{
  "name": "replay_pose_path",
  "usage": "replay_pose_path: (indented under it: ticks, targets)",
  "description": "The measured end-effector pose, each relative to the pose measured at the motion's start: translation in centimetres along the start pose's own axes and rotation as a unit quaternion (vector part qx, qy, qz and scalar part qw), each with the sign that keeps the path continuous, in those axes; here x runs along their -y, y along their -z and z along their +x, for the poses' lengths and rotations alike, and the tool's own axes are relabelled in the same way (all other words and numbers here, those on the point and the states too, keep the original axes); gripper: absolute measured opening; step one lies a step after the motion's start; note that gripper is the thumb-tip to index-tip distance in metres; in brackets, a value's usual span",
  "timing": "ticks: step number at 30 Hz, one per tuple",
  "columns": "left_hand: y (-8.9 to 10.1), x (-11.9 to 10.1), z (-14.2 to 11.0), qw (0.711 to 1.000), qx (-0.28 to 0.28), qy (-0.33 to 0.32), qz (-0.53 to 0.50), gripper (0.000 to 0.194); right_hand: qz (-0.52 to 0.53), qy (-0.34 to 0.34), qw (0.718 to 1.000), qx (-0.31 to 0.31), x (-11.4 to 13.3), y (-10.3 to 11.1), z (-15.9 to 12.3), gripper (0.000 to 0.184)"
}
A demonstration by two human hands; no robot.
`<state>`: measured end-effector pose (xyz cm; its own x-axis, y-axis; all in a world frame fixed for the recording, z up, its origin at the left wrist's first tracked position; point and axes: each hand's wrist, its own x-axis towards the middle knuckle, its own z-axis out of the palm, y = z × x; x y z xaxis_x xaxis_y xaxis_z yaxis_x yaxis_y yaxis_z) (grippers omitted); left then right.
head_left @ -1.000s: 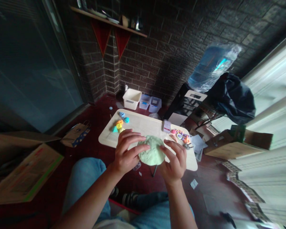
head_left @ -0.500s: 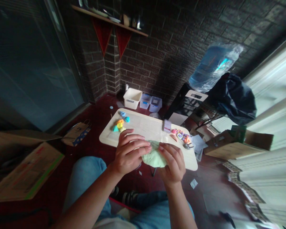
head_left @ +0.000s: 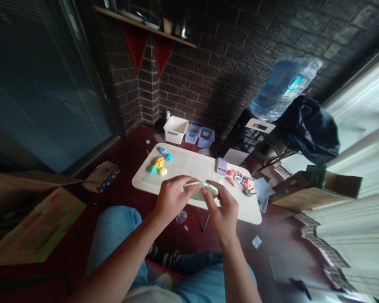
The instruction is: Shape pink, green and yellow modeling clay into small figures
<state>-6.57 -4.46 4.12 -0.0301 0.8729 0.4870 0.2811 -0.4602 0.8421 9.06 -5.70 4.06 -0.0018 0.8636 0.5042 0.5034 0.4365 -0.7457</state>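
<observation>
A thin, flattened piece of pale green modelling clay (head_left: 198,195) is held between my two hands above the near edge of the white table (head_left: 189,168). My left hand (head_left: 173,198) pinches its left side, thumb toward me and fingers behind. On its right side, my right hand (head_left: 222,208) grips with the thumb on the near face and the fingers curled behind the rim. The piece is tilted, so its upper edge shows as a narrow curve. Far left on the table lie blue, orange, yellow and green clay lumps (head_left: 159,162).
A phone (head_left: 221,166) and several small colourful clay pieces (head_left: 238,179) lie on the table's right part. Behind it stand a cream bin (head_left: 176,129) and clear plastic boxes (head_left: 206,137). Cardboard boxes (head_left: 34,223) flank both sides. A water bottle (head_left: 281,88) tops a dispenser.
The pale green clay has tipped from showing its broad face to nearly edge-on. My hands have turned, with the thumbs now on its near side. A pale yellow lump on the table shows more fully.
</observation>
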Motion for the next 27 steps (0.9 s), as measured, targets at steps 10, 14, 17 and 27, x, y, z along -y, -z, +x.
replay_pose_path:
  ticks: [10, 14, 17, 27]
  targets:
    - [-0.6, 2.3, -0.2, 0.953, 0.107, 0.218, -0.181, 0.033, 0.15, -0.225, 0.962, 0.035, -0.7, -0.8, 0.9, 0.041]
    - [-0.4, 2.4, -0.2, 0.961, 0.084, 0.221, -0.14, 0.028, 0.175, -0.226, 0.956, 0.068, -0.8, -0.6, 0.8, 0.041]
    - [-0.4, 2.6, -0.2, 0.965, 0.08, 0.218, -0.124, 0.026, 0.204, -0.234, 0.946, 0.094, -1.2, -0.7, 0.7, 0.041]
    - [0.7, 2.0, -0.1, 0.935, 0.147, 0.253, -0.201, 0.041, 0.251, -0.238, 0.937, 0.051, -1.5, -0.3, 0.3, 0.027]
